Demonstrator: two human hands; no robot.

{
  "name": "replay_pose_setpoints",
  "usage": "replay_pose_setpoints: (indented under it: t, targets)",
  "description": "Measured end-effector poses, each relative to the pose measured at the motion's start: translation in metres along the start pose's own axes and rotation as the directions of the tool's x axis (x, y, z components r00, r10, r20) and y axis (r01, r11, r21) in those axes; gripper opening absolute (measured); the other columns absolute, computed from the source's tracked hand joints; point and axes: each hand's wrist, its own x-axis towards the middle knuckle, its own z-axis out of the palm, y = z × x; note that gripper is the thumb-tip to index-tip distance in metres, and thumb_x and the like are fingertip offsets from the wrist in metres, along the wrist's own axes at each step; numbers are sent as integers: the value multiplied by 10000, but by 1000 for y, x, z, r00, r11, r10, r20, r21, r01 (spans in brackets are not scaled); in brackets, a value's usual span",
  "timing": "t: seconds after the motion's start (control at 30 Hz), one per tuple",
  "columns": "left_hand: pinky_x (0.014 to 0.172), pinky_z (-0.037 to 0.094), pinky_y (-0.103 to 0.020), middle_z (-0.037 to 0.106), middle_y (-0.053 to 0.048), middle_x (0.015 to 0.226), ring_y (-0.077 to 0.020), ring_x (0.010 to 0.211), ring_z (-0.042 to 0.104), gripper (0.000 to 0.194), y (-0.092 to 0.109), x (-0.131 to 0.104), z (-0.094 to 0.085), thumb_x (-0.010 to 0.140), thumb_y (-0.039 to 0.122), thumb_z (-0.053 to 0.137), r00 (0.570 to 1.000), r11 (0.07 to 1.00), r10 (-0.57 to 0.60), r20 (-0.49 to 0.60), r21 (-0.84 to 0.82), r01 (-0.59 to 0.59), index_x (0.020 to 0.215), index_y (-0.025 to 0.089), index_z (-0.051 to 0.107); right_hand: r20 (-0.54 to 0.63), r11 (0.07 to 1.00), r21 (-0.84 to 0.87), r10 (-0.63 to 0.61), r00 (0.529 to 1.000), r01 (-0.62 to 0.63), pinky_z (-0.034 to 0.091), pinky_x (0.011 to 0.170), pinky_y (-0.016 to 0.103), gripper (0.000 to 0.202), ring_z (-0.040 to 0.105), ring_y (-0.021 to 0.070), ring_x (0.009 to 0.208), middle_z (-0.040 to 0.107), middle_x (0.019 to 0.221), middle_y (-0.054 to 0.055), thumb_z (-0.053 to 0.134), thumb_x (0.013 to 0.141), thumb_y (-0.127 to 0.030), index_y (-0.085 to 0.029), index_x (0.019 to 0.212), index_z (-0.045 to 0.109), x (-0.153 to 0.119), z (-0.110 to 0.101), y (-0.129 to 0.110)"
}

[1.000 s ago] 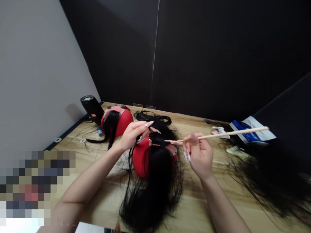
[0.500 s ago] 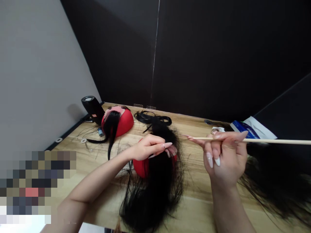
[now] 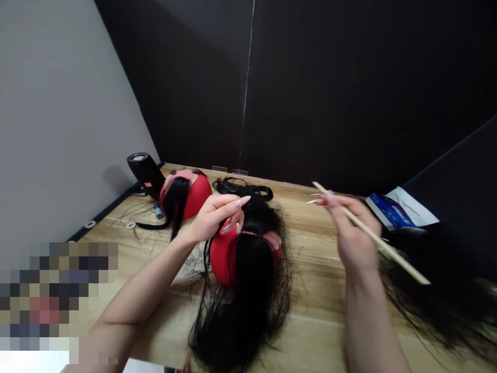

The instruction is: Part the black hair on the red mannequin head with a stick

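Observation:
Long black hair (image 3: pixel 254 290) lies over a red head form (image 3: pixel 222 259) in the middle of the table, with a pink strip of mesh showing at a parting. Just above the form's left side is my left hand (image 3: pixel 217 215), thumb and fingers pinched together; anything between the fingertips is too small to make out. My right hand (image 3: pixel 355 228), to the right of the hair and apart from it, grips a thin pale wooden stick (image 3: pixel 388 254) that slants down to the right.
A second red form (image 3: pixel 200 196) with black hair stands behind on the left, beside a black cylindrical speaker (image 3: pixel 145 173). On the right are a blue and white packet (image 3: pixel 394 212) and a dark hair bundle (image 3: pixel 438 285). A white ring (image 3: pixel 130 226) lies left.
My left hand has lifted off the hair and moved left, uncovering the parting. My right hand has turned, swinging the stick from level to slanting, its near end now lower.

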Motion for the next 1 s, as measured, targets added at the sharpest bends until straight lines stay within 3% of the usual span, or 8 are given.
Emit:
replay_pose_setpoints:
  t: [0.07,0.13,0.23,0.3,0.47,0.57,0.8,1.0]
  targets:
    - [611,445,-272,469,5,478,-106,503,495,461,4,0,0,905,396,570,1000,1000,21,-21,-14,-21,530,139,486,244,996,-52,-53,968,67,540,847,394,107,675,205,898,729,918,51,687,838,-317,-226,879,724,-16,18,0]
    - [600,439,-276,467,5,478,-102,489,476,462,7,-1,0,895,393,581,999,999,24,-35,-26,-25,522,139,481,446,981,-39,-154,882,191,510,931,423,127,649,221,991,725,982,58,722,812,-303,-239,921,730,-35,38,4]
    - [573,428,-279,451,7,471,-105,479,460,458,11,-4,1,883,398,592,999,999,17,-45,-34,-18,522,139,482,548,944,-20,-265,793,329,475,995,453,149,619,225,1043,717,998,52,715,821,-260,-248,970,724,-57,61,14]
    - [578,436,-285,441,8,477,-112,488,467,455,13,-4,2,880,409,592,998,998,33,-45,-45,-35,529,142,480,519,934,-6,-302,800,357,476,993,448,82,630,206,992,719,954,46,666,857,-202,-237,902,723,-62,67,20]
    - [742,483,-305,485,5,546,-110,543,485,434,17,-1,1,912,405,544,995,996,23,-99,93,-14,568,145,502,325,964,-37,-238,915,263,524,871,391,90,646,195,904,719,893,48,649,858,-167,-224,827,712,-52,60,22]
    - [749,474,-275,540,-4,601,-119,611,531,426,18,2,0,935,408,498,991,975,-25,-131,216,53,595,151,493,215,967,-94,-212,953,236,517,848,376,75,649,195,878,716,891,52,649,855,-187,-215,820,708,-44,55,26]
    - [802,449,-254,574,-9,711,-129,747,549,402,13,3,-6,933,423,475,982,891,-128,-142,419,176,634,155,489,40,967,-244,-68,997,76,509,786,367,179,654,219,808,708,810,71,641,839,-334,-180,777,711,-24,40,63]
    - [1035,384,-342,588,-114,1194,-224,1130,532,430,10,5,-9,913,442,494,988,899,-108,-114,413,146,604,143,514,-74,908,-419,-59,996,22,500,761,354,281,649,220,776,711,800,84,637,826,-430,-166,764,710,-1,10,74]
